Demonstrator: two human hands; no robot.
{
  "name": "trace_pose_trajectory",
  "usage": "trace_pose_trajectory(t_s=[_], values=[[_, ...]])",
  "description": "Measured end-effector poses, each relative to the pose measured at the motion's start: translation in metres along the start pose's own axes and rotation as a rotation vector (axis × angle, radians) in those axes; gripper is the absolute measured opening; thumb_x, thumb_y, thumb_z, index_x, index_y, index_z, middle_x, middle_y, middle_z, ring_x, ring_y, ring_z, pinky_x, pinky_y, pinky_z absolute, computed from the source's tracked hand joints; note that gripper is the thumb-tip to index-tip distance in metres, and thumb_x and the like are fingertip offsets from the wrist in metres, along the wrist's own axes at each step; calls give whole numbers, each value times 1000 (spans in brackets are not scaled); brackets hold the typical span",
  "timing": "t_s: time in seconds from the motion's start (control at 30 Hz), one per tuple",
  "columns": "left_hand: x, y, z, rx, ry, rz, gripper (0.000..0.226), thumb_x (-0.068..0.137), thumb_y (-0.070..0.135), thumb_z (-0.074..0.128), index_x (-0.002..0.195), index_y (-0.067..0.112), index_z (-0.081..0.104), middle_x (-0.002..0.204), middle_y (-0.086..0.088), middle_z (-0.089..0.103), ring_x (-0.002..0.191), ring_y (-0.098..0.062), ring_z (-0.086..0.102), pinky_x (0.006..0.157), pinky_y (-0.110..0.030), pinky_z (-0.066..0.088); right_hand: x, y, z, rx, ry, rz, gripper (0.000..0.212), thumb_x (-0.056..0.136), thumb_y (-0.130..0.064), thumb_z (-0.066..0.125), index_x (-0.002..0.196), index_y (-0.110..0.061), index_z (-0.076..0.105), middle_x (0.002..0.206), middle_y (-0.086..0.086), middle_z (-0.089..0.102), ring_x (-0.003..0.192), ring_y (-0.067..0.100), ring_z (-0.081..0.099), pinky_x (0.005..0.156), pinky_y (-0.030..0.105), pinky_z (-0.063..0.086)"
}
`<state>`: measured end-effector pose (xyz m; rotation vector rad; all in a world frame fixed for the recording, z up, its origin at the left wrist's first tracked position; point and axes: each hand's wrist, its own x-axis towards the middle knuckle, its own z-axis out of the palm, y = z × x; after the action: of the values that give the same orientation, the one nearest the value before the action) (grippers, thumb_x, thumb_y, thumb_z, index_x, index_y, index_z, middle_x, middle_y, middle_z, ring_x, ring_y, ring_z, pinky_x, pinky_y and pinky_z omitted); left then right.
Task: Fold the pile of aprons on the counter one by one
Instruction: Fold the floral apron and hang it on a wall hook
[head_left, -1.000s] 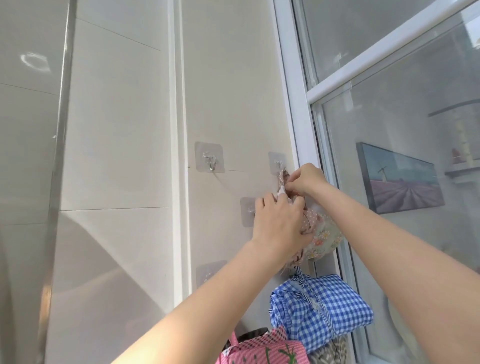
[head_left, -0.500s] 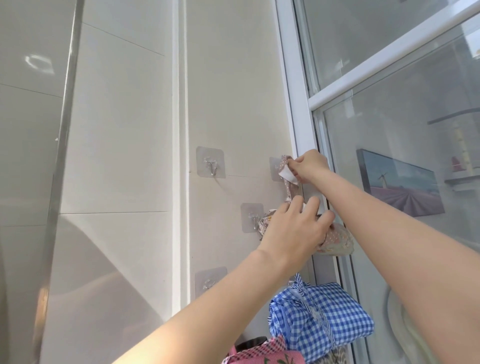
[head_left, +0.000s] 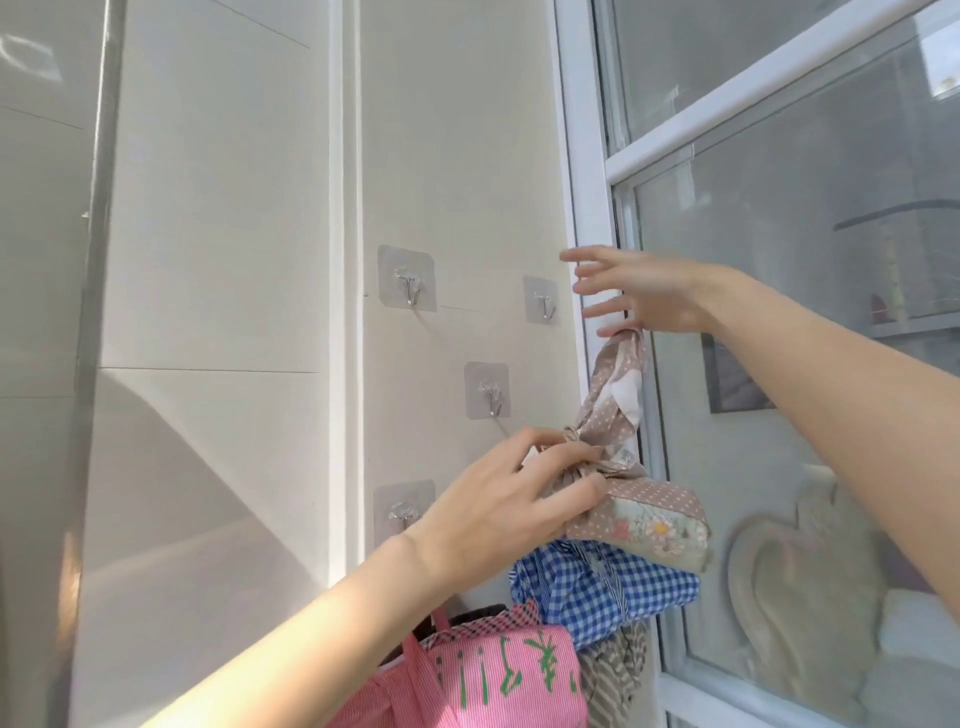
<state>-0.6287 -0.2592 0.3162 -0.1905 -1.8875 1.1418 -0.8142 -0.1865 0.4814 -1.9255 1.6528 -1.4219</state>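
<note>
Strap (head_left: 618, 374) now off upper right hook (head_left: 543, 305), dangling from spread right hand (head_left: 644, 296); left hand (head_left: 498, 509) grips folded dotted apron (head_left: 644, 514), lower than before.

Pale cream tiled wall (head_left: 234, 234) with clear adhesive metal hooks (head_left: 406, 279); white-framed glass window (head_left: 587, 156) at right, sunlight falling across tiles.

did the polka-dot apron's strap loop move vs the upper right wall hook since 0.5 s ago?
Yes. The strap loop was up at the upper right hook; now it hangs from the right hand, to the right of that hook and lower.
</note>
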Motion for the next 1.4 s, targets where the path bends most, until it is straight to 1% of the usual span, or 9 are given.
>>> trace_pose_trajectory(t_s=[0.2,0.4,0.57,0.8,0.9,1.0,1.1,1.2,1.4], values=[[-16,-15,-27,19,-15,-34,30,82,18,52,110,11,45,107,-7,66,95,-23,42,85,-28,37,-32,3,51,-540,-595,389,40,86,-36,65,125,-34,56,136,-8,47,112,18,58,95,37,49],[-26,-16,-65,2,-98,-19,29,81,14,46,110,12,44,106,-5,66,95,-23,40,84,-29,36,-46,-32,80,-827,-186,100,13,79,-20,71,86,-9,71,59,-4,60,57,10,53,45,16,38],[-47,-3,-115,-130,-75,0,20,94,24,42,110,12,45,113,-2,60,97,-24,42,84,-28,39,-52,-48,100,-1003,-30,-57,13,78,-25,72,80,-12,75,77,3,66,73,16,52,60,25,39],[-70,-8,-186,-538,317,-862,44,76,14,68,98,38,38,89,32,55,78,11,54,69,-8,43,-100,-6,106,-449,-113,155,16,90,-14,59,80,-2,62,78,7,57,77,19,55,72,29,48],[-68,-27,-185,-800,463,-1218,31,80,20,71,92,28,43,82,14,58,66,1,56,58,-24,50,-114,0,117,58,55,252,7,88,-13,62,84,-7,61,80,5,57,74,16,61,71,27,55],[-85,-34,-179,-1313,424,-1504,49,73,24,77,110,1,56,99,-19,68,85,-27,69,77,-41,57,-121,-6,119,562,172,364,11,85,-1,58,76,-6,56,66,4,47,39,7,49,45,11,40],[-103,-10,-178,-1618,157,-1635,51,69,16,71,115,-2,59,95,-16,69,72,-20,69,62,-26,56,-126,-19,121,776,221,422,18,89,1,47,72,-6,46,61,6,46,33,4,41,29,9,25],[-114,18,-181,-1743,-182,-1660,64,54,17,78,113,-1,60,101,-15,68,76,-20,67,63,-30,56,-125,-33,125,889,308,316,19,89,7,51,73,-3,48,65,11,46,53,11,52,36,13,44],[-119,32,-180,-1837,31,-1634,53,49,3,83,100,7,68,104,-14,67,80,-20,67,73,-36,57,-131,-58,139,961,226,34,7,87,14,53,88,8,54,94,22,54,87,32,64,73,30,58]])
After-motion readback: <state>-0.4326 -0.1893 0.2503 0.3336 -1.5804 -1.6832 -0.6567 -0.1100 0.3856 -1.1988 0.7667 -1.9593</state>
